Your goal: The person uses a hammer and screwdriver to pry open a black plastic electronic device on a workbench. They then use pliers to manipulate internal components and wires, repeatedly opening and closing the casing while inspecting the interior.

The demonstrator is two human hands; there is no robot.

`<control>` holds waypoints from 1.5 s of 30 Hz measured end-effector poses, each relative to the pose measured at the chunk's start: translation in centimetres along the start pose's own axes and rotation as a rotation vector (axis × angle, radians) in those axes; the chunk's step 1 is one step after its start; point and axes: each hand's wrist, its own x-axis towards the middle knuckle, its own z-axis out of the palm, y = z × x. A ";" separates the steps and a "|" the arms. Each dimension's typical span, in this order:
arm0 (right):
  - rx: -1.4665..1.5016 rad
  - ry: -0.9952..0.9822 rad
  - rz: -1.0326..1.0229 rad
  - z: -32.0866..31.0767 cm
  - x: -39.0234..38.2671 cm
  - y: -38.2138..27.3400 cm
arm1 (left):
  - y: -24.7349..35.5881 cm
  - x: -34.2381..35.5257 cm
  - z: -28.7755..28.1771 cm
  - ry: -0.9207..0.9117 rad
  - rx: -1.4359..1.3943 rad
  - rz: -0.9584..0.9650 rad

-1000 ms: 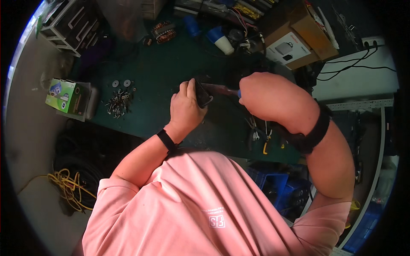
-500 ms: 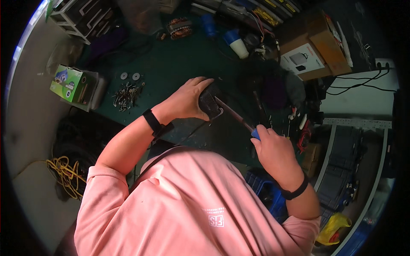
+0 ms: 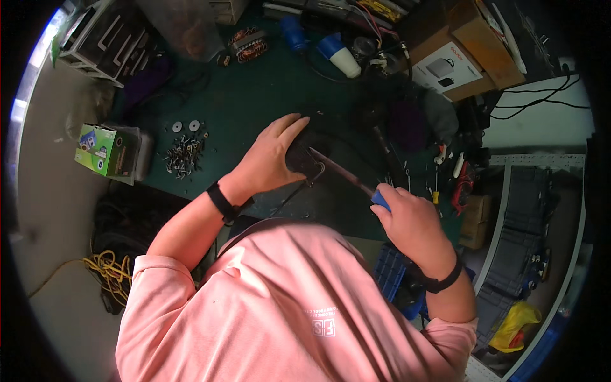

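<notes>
My left hand (image 3: 264, 159) wraps thumb and fingers around a dark, block-shaped part (image 3: 300, 153) over the bench, near my body. Shadow blurs the part's outline. A small bright metal loop (image 3: 320, 172) shows at its near right corner, with a dark cord beside it. My right hand (image 3: 412, 219) is closed around the blue handle of a long tapered tool that looks like a file (image 3: 344, 173). Its blade slants up and left, the tip lying over or against the dark part; whether it touches I cannot tell.
A pile of screws (image 3: 183, 156) with two washers lies left, near a green box (image 3: 103, 149). A copper-wound coil (image 3: 247, 44) and blue-and-white plug (image 3: 340, 56) sit at the back. Hand tools (image 3: 436, 188) lie right, below a cardboard box (image 3: 455, 54).
The view has shifted slightly. The file has slid a little to the left across the dark part. My left hand has tilted the part, and its thumb and fingers sit somewhat wider.
</notes>
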 end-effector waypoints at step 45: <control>-0.217 -0.266 -0.178 -6.6 5.6 -3.2 | 2.0 -1.3 5.2 0.446 0.314 -0.152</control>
